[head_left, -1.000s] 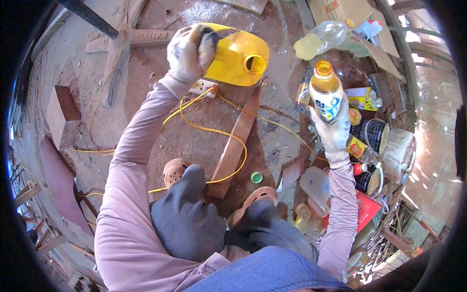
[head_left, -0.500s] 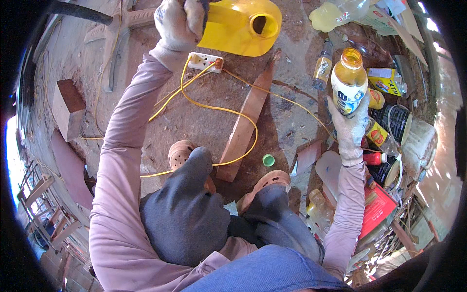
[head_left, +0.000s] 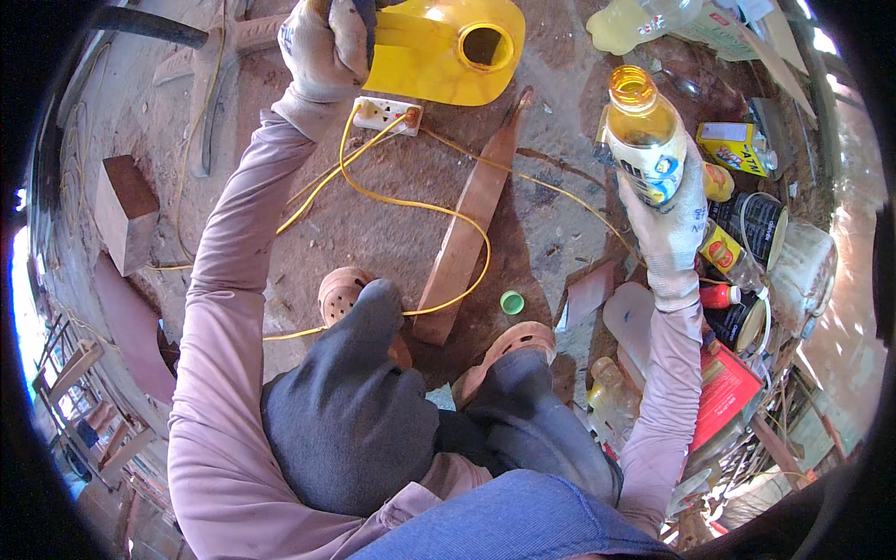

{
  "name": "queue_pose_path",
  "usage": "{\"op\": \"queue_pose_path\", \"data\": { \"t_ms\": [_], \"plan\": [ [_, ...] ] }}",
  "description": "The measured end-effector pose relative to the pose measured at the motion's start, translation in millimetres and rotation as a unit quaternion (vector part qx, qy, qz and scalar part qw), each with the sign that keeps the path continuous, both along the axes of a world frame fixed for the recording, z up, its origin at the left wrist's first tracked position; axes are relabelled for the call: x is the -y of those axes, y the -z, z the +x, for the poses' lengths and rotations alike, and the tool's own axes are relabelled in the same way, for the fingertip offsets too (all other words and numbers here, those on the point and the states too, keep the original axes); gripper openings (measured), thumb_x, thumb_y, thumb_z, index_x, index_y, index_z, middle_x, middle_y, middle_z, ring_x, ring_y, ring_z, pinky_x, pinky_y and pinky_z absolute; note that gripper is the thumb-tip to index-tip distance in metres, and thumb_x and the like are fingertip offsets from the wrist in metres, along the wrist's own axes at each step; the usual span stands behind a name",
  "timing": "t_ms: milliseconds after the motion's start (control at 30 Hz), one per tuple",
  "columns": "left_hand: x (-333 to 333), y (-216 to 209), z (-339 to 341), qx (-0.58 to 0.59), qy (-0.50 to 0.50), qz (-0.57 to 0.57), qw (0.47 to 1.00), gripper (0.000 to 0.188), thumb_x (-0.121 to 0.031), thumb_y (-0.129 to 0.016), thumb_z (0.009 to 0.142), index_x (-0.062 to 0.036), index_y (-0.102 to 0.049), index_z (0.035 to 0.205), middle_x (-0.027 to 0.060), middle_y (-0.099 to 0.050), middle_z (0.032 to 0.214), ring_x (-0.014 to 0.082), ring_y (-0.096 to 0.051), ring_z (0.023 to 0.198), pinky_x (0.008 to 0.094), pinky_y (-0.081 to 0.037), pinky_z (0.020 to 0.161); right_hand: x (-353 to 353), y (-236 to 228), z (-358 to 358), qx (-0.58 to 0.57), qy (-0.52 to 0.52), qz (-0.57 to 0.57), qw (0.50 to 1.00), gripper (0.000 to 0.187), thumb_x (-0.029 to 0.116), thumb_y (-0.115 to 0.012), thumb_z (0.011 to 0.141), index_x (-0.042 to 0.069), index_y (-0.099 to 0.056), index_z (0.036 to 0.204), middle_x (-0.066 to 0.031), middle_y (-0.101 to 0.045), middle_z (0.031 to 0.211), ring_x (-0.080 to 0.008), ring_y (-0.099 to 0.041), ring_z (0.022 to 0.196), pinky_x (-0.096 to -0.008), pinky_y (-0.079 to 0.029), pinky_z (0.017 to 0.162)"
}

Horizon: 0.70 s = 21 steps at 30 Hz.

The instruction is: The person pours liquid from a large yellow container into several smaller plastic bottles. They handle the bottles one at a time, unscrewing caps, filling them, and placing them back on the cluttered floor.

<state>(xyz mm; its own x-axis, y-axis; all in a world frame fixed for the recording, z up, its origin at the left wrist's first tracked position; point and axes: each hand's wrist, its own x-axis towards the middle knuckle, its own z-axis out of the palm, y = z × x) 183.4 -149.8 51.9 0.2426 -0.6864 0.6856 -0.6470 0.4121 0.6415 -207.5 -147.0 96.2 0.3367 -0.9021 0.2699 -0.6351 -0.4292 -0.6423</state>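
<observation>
Over a dusty floor (head_left: 364, 252), the left hand (head_left: 325, 54) curls its fingers tight on a yellow jug (head_left: 420, 58), long from left to right, hole near the right. The right hand (head_left: 670, 229) wraps its fingers round an open bottle (head_left: 653, 154), top pointing away, slightly left.
</observation>
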Motion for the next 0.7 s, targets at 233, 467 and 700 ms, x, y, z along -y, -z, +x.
{"op": "queue_pose_path", "data": {
  "t_ms": [233,467,700],
  "plan": [
    [-2,-4,-8,-0.038,0.008,0.036,0.999,0.035,-0.031,-0.046,0.1,-0.0008,-0.064,0.096,0.0043,-0.066,0.083,0.0123,-0.059,0.074,0.026,-0.048,0.069,7,-7,13,-0.085,-0.027,-0.056,0.994,0.074,0.01,-0.082,0.072,0.003,-0.046,0.136,-0.0183,-0.06,0.125,-0.0337,-0.062,0.111,-0.042,-0.049,0.095],
    [-7,-25,-18,0.108,-0.02,0.002,0.994,0.03,-0.026,-0.045,0.096,-0.0025,-0.064,0.091,0.0099,-0.067,0.08,0.0241,-0.064,0.072,0.0335,-0.051,0.07,9,6,7,-0.028,-0.071,-0.077,0.994,0.077,0.007,-0.083,0.065,0.004,-0.049,0.134,-0.0157,-0.06,0.126,-0.0347,-0.059,0.112,-0.0443,-0.045,0.097],
    [-9,-26,-20,0.101,-0.017,-0.024,0.994,0.012,-0.02,-0.06,0.086,-0.0083,-0.064,0.088,0.0133,-0.067,0.077,0.0367,-0.065,0.073,0.0425,-0.052,0.072,15,-24,15,-0.199,-0.057,-0.147,0.967,0.076,0.009,-0.081,0.064,0.009,-0.052,0.134,-0.0133,-0.062,0.117,-0.0333,-0.06,0.105,-0.0444,-0.046,0.091]
  ]
}}
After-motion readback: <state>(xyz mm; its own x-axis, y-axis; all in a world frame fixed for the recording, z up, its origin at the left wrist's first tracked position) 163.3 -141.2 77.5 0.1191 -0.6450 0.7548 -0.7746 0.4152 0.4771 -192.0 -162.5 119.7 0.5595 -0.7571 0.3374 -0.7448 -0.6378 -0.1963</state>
